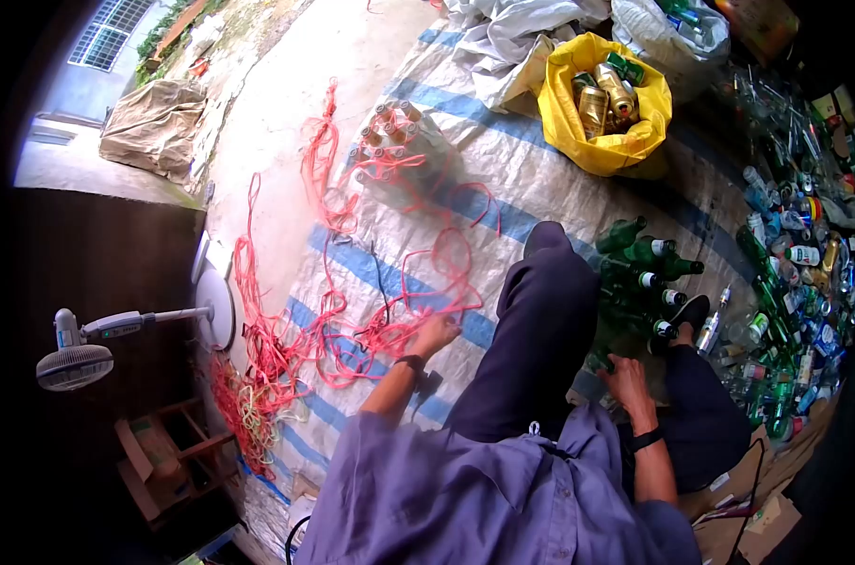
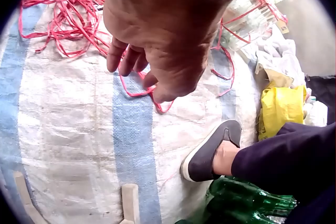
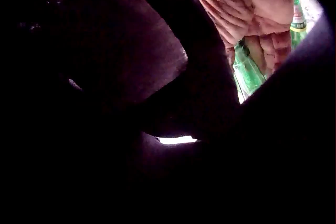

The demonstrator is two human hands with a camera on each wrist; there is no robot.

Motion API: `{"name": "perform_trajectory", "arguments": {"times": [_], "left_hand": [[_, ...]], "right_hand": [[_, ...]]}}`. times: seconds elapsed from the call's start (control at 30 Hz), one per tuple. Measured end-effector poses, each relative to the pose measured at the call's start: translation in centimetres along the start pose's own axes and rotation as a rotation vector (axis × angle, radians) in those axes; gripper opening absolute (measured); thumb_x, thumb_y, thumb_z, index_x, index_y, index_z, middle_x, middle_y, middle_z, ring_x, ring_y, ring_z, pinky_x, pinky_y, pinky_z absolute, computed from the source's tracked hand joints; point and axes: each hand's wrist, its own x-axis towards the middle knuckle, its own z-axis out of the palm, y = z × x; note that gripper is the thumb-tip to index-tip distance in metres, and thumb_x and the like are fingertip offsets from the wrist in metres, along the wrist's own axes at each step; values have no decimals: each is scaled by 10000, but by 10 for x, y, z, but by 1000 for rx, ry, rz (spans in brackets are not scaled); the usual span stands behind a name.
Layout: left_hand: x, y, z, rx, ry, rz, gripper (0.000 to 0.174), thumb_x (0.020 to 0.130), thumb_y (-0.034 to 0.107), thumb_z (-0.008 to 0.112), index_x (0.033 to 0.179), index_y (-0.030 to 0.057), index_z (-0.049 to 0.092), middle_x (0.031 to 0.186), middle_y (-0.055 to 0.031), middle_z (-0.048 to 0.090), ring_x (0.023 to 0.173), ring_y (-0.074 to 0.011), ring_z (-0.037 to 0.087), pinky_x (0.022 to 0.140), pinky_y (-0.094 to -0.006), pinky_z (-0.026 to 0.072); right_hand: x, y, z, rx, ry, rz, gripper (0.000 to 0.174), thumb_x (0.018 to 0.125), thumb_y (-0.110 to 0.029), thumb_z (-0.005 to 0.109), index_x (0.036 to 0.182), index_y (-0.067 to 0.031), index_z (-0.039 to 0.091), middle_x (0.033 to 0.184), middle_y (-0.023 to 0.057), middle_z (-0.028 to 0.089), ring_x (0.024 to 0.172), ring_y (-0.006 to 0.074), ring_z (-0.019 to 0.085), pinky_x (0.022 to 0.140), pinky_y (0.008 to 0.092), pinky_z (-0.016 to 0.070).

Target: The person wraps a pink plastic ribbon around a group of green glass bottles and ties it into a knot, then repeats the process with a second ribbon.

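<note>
In the head view my left hand [image 1: 434, 336] is low over the striped sheet, among loose pink plastic string [image 1: 390, 334]. The left wrist view shows its fingers curled, with a strand of the pink string [image 2: 134, 94] running from them and looping below the thumb. Beside my lap, my right hand [image 1: 627, 384] is at the near end of a group of green glass bottles [image 1: 625, 278]. Up close in the right wrist view, its curled fingers grip a green bottle [image 3: 248, 71] by the neck; dark cloth hides much of this view.
A bundle of tied bottles [image 1: 404, 155] stands on the striped sheet [image 1: 503, 169]. Beyond my feet is a yellow bag [image 1: 559, 113] of cans. Loose bottles and cans [image 1: 804, 273] are heaped at the right. At the left stand a fan [image 1: 74, 365] and a wooden stool [image 1: 168, 452].
</note>
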Motion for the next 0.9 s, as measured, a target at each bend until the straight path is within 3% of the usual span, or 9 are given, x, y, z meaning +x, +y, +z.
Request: {"name": "perform_trajectory", "arguments": {"times": [0.1, 0.17, 0.2, 0.43, 0.53, 0.6, 0.63, 0.7, 0.9], "left_hand": [[36, 10, -10, -154, 58, -81, 453, 727, 385, 675, 968, 1, 685, 947, -235, 651, 831, -346, 638, 762, -405, 514], [48, 11, -5, -231, 71, 35, 330, 707, 330, 665, 796, 13, 683, 835, -185, 671, 740, -369, 627, 691, -479, 482], [73, -35, 39, -113, 148, 254, 211, 735, 277, 659, 741, 68, 684, 746, -120, 652, 673, -330, 615, 651, -454, 476], [84, 5, 8, 180, 407, 532, 108, 780, 181, 611, 725, 198, 702, 611, -53, 556, 674, -225, 622, 592, -388, 470], [92, -5, 16, 122, 384, 487, 123, 770, 249, 641, 733, 150, 703, 656, -66, 606, 712, -248, 628, 603, -391, 469], [95, -5, 18, -169, 13, 138, 217, 754, 76, 661, 970, 74, 684, 928, -148, 650, 860, -274, 644, 775, -360, 517], [95, -1, 16, -171, 10, 138, 217, 754, 76, 661, 970, 74, 684, 928, -148, 650, 860, -274, 644, 775, -360, 517], [99, 6, 15, -812, -111, -290, 202, 793, 122, 654, 942, -15, 662, 921, -122, 647, 906, -229, 637, 797, -356, 519], [87, 42, -14, -835, -57, -319, 301, 818, 230, 640, 916, -54, 656, 874, -99, 644, 860, -187, 630, 756, -301, 483]], "right_hand": [[11, -2, -1, -4, 25, -14, 368, 741, -169, 715, 1045, 30, 654, 817, 245, 651, 824, 414, 632, 736, 476, 503], [7, -8, -6, 19, -46, 126, 441, 729, -174, 732, 1108, 32, 640, 974, 255, 648, 937, 395, 626, 826, 431, 502], [6, -6, -7, 14, -46, 130, 441, 729, -174, 732, 1108, 32, 640, 974, 255, 648, 937, 395, 626, 826, 431, 502], [-6, 9, 11, -79, -106, 81, 308, 738, -121, 668, 996, 44, 631, 894, 261, 639, 889, 432, 604, 802, 483, 480], [-2, 6, 12, -74, -105, 115, 276, 739, -99, 636, 974, 45, 627, 888, 274, 626, 890, 444, 590, 794, 500, 471], [0, 5, 11, -70, -138, 145, 275, 737, -94, 622, 975, 44, 628, 897, 281, 620, 896, 448, 585, 794, 506, 467], [1, 3, 9, -48, -126, 137, 280, 733, -96, 617, 974, 48, 626, 897, 284, 619, 894, 449, 584, 797, 508, 466], [4, 2, 7, -30, -112, 129, 285, 730, -97, 612, 972, 52, 625, 898, 286, 617, 892, 451, 582, 799, 510, 464], [8, 10, 13, -78, -173, 100, 321, 736, -121, 622, 1011, 43, 631, 935, 284, 621, 909, 444, 586, 811, 493, 471]]}}
